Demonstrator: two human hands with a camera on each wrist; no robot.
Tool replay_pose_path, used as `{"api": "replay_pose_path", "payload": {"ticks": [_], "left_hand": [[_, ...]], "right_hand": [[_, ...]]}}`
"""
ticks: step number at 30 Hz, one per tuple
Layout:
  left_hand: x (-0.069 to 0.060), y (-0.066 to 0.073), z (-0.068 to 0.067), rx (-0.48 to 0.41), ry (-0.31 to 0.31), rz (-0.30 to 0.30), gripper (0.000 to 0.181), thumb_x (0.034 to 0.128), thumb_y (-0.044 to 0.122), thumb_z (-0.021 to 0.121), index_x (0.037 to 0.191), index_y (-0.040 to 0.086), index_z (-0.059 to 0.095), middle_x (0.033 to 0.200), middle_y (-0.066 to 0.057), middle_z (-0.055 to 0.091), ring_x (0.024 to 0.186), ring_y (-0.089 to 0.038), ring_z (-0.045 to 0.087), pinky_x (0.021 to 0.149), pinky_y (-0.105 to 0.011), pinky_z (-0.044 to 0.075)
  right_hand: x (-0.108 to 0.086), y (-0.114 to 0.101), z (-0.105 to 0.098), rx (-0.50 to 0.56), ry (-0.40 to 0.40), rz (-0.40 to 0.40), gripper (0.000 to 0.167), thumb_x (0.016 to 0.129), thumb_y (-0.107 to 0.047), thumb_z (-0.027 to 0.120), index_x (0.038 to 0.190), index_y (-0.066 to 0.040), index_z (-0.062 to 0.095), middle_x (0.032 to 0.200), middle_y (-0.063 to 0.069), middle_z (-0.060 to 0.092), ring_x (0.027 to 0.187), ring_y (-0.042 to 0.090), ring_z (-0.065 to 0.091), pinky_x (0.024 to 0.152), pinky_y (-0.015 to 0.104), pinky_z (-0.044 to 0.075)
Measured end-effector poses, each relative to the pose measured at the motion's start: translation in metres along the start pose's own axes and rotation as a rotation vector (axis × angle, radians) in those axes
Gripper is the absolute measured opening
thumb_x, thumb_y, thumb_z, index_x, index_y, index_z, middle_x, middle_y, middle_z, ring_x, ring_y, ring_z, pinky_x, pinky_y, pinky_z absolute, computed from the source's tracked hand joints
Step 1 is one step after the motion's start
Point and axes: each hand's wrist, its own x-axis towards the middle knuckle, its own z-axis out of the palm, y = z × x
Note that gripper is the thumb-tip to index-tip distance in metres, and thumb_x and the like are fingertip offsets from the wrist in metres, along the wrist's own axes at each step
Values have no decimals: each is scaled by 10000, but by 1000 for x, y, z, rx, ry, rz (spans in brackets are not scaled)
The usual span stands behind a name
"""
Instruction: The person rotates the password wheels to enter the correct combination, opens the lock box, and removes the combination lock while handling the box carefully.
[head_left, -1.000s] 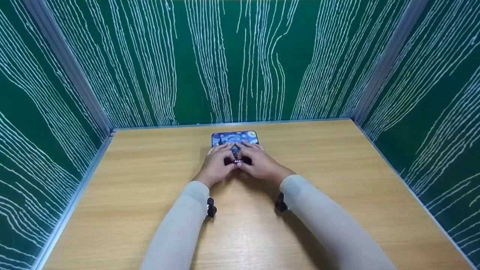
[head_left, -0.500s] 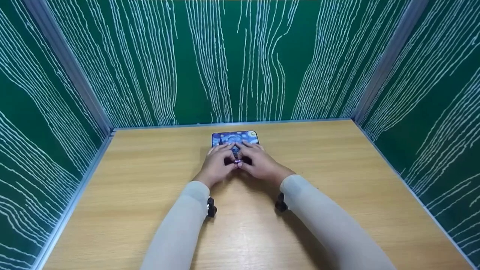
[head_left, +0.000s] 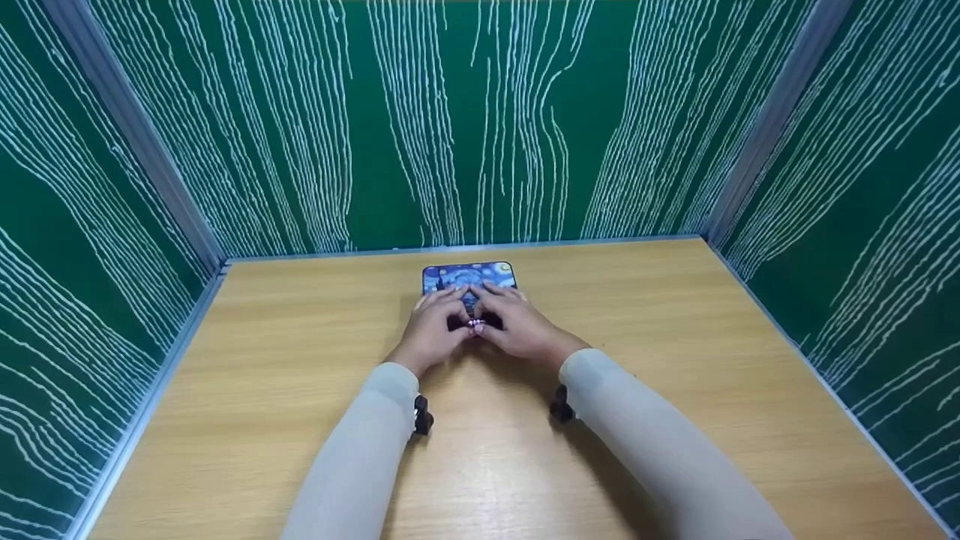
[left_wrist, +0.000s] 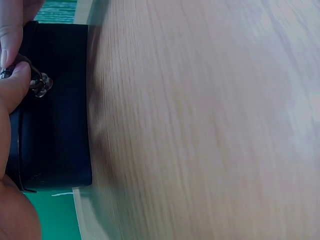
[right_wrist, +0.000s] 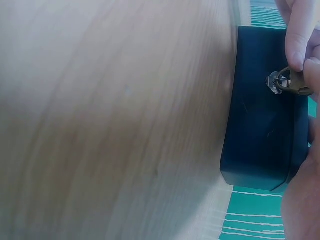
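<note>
A small dark box (head_left: 469, 274) with a blue swirling night-sky picture on its lid lies on the table. Its dark front (left_wrist: 60, 135) fills the left part of the left wrist view. A metal clasp (right_wrist: 273, 82) sits on that front, and the shackle of a small brass-coloured padlock (right_wrist: 299, 84) hooks through it. My left hand (head_left: 435, 326) pinches the padlock between thumb and finger from the left. From the right, my right hand (head_left: 521, 326) pinches it too. Other fingers of both hands lie over the lid. Fingers partly hide the padlock's body.
The wooden table (head_left: 300, 375) spreads around the box. Green panels (head_left: 382, 195) with wavy white lines rise at the back and both sides, joined by grey metal posts (head_left: 772, 120). A dark device (head_left: 424, 415) is worn at each wrist.
</note>
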Motion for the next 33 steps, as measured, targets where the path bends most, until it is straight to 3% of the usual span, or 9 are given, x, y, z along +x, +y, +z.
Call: {"api": "replay_pose_path", "payload": {"ticks": [12, 21, 25, 28, 30, 33], "left_hand": [[0, 2, -1, -11, -16, -24, 164, 1035, 277, 848, 987, 161, 743, 1789, 6, 494, 1722, -277, 389, 1472, -553, 130], [0, 0, -1, 7, 4, 15, 151, 1021, 253, 859, 985, 148, 757, 1763, -42, 530, 1700, -304, 427, 1465, -560, 162], [0, 0, 0, 8, 3, 10, 144, 1023, 252, 857, 991, 152, 759, 1763, -49, 531, 1701, -305, 425, 1465, -565, 161], [1, 0, 0, 10, 2, 3, 149, 1028, 262, 855, 993, 155, 756, 1764, -50, 532, 1702, -303, 423, 1464, -568, 167], [1, 0, 0, 10, 3, -1, 156, 1027, 264, 858, 995, 152, 755, 1763, -44, 532, 1703, -300, 423, 1464, -569, 166], [1, 0, 0, 11, 7, 0, 159, 1019, 251, 865, 991, 143, 751, 1762, -30, 531, 1702, -302, 425, 1464, -570, 162]], "right_hand": [[0, 2, 2, 0, 0, 32, 89, 1137, -283, 687, 1187, -209, 681, 1877, 9, 340, 1775, 369, 240, 1439, 705, 127], [0, 0, 2, 6, 31, -46, 117, 1119, -234, 690, 1114, -118, 693, 1839, 140, 400, 1745, 453, 290, 1428, 698, 170], [0, 0, 2, 4, 27, -30, 126, 1128, -262, 682, 1124, -135, 686, 1844, 115, 397, 1750, 435, 287, 1431, 695, 169], [-1, -1, 1, 9, 15, 4, 165, 1132, -296, 680, 1171, -137, 695, 1861, 66, 375, 1764, 410, 261, 1432, 693, 175], [-1, -1, 1, 15, 10, 26, 299, 1125, -311, 693, 1357, -123, 707, 1859, 44, 385, 1769, 405, 245, 1430, 696, 183], [-1, -1, 1, 16, 0, 39, 415, 1119, -314, 704, 1491, -132, 675, 1870, 26, 363, 1774, 408, 223, 1429, 706, 176]]}}
